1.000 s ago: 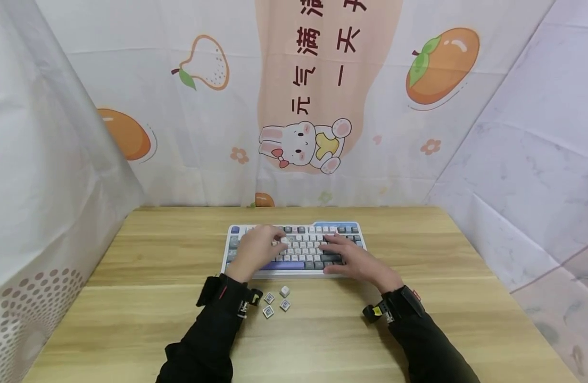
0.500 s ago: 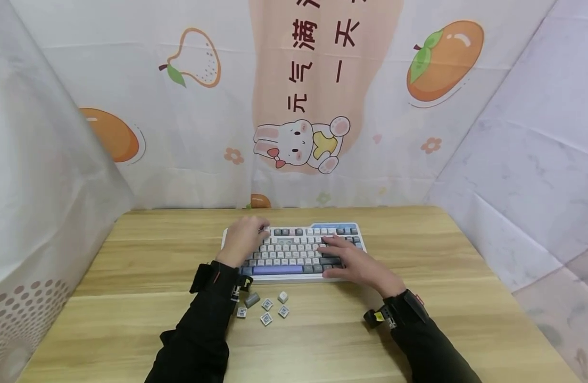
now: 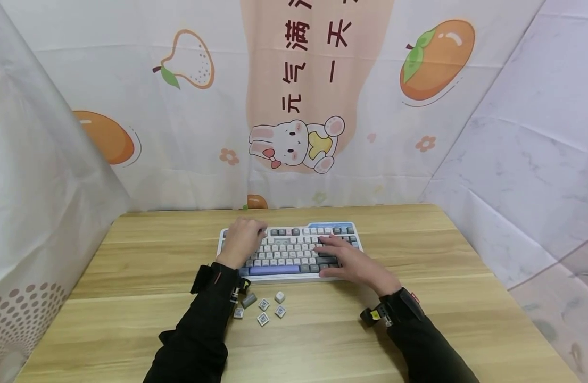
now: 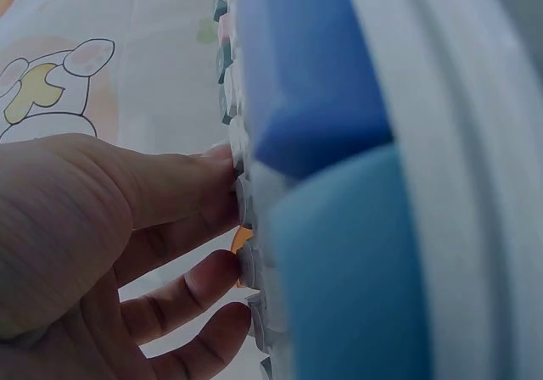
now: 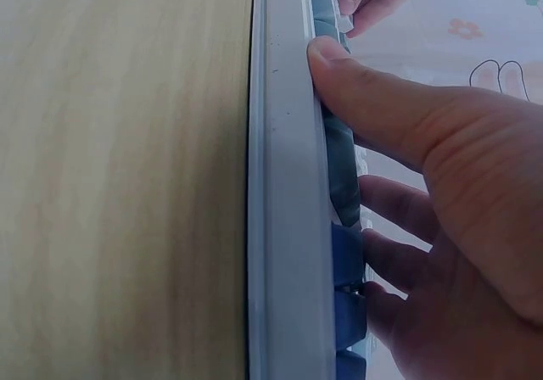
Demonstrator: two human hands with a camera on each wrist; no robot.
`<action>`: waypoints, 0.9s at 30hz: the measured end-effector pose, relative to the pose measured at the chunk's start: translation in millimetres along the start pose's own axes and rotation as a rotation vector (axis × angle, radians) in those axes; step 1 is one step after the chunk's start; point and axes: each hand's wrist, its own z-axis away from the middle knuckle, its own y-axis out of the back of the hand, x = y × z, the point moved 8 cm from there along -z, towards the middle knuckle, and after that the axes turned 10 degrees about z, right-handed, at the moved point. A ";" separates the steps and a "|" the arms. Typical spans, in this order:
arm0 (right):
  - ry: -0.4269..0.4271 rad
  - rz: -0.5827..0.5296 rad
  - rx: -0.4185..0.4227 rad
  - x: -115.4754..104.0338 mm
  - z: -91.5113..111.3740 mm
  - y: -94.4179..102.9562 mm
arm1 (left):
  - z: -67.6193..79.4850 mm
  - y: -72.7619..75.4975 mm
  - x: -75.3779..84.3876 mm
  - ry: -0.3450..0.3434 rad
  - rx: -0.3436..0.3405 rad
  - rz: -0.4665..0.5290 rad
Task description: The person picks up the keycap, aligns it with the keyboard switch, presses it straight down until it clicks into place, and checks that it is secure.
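Note:
A mechanical keyboard (image 3: 289,248) with white, grey and blue keycaps and a purple space bar (image 3: 274,270) lies on the table. My left hand (image 3: 241,242) is over its upper left part, covering keys there; thumb and index finger pinch a keycap at the key row. In the left wrist view, the other fingers of the left hand (image 4: 170,227) curl loosely along the keys. My right hand (image 3: 353,260) rests spread on the keyboard's right side. The right thumb (image 5: 365,83) lies on the front edge in the right wrist view.
In front of the keyboard lie several loose keycaps, among them a wide grey keycap (image 3: 248,300), an upright white keycap (image 3: 280,297) and a pale keycap (image 3: 238,313) by the left sleeve. A printed curtain (image 3: 188,133) hangs behind the wooden table (image 3: 332,340).
My left hand has moved left and slightly away from me across the keyboard, uncovering the middle keys. The grey keycap and another beside it show from behind the left wrist. The right hand stays put.

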 end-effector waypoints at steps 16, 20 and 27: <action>-0.015 0.032 -0.007 -1.1 0.5 1.0 | 5.1 -1.0 1.4 -0.014 -0.123 -0.031; -0.018 0.029 -0.008 -1.7 0.6 1.5 | 9.3 -6.4 -0.1 0.054 -0.287 -0.091; -0.019 0.017 -0.012 -2.7 1.5 1.8 | 16.4 -9.0 -1.2 0.137 -0.386 -0.093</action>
